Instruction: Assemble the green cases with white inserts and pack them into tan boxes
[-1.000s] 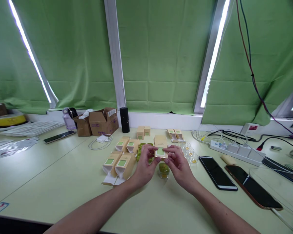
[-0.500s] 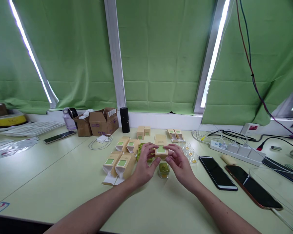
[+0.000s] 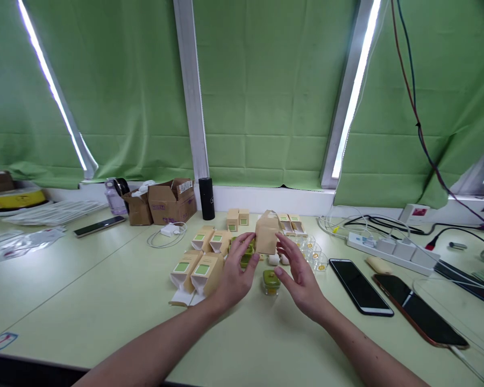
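Note:
A small kraft cardboard box [image 3: 267, 234] is held between the fingertips of both hands, its plain side facing me and a flap raised on top. My left hand [image 3: 237, 271] touches its left edge. On its right edge are the fingers of my right hand [image 3: 300, 277], thumb spread away. Below the box, a small clear jar with a green lid [image 3: 271, 281] stands on the table. Several kraft boxes with green labels [image 3: 206, 270] lie left of my left hand, with open flaps. Green lids [image 3: 247, 255] are partly hidden behind that hand. Clear glass jars [image 3: 314, 252] stand beyond my right hand.
Two smartphones [image 3: 360, 286] [image 3: 419, 307] lie to the right, near a white power strip [image 3: 393, 251] with cables. A black cylinder [image 3: 206, 199], brown cartons [image 3: 172, 201] and a white charger [image 3: 170, 230] are at the back left. Small boxes [image 3: 233, 219] stand near the wall.
The box has turned between my hands: its green label has gone from view, and a plain side with a raised flap now shows. White round pieces have come into view below it.

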A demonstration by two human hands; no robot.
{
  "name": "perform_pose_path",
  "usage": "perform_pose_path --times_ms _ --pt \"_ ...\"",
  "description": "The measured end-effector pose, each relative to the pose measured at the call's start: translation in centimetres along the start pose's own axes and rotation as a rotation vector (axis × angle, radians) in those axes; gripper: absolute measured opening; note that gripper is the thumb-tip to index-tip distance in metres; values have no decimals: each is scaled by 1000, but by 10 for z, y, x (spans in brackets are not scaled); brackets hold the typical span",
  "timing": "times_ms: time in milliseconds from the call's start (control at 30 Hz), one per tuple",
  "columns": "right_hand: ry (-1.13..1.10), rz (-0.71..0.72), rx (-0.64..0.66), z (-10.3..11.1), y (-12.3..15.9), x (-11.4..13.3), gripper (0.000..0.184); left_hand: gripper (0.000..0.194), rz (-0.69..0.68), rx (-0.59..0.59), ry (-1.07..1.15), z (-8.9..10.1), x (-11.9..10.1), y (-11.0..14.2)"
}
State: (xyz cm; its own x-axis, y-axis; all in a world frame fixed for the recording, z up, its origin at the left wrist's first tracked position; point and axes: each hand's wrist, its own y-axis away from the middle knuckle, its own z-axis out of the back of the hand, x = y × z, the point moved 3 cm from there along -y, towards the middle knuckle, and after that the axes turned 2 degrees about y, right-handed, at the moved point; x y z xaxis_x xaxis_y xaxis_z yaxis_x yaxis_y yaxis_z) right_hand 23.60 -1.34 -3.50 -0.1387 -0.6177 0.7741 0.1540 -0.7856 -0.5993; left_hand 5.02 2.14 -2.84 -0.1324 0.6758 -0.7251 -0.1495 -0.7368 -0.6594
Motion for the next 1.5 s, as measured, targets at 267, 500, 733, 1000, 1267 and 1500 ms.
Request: perform_pose_path --times_ms 267,500,733,1000,1267,1500 --pt "0 68 118 -8 4 17 60 63 142 -76 83 3 18 -5" --pt "257 47 34 -1 -1 5 42 55 201 -90 210 12 16 -18" --pt "674 27 177 1 -4 -6 40 58 286 -37 236 23 19 -27" --pt "931 -117 215 8 -9 -14 40 51 240 162 -145 27 12 -32" --pt "1000 -213 225 17 -14 -17 37 54 302 483 -397 22 10 -27" --pt "1016 -217 226 18 -12 -20 38 68 265 537 -405 21 0 -25"
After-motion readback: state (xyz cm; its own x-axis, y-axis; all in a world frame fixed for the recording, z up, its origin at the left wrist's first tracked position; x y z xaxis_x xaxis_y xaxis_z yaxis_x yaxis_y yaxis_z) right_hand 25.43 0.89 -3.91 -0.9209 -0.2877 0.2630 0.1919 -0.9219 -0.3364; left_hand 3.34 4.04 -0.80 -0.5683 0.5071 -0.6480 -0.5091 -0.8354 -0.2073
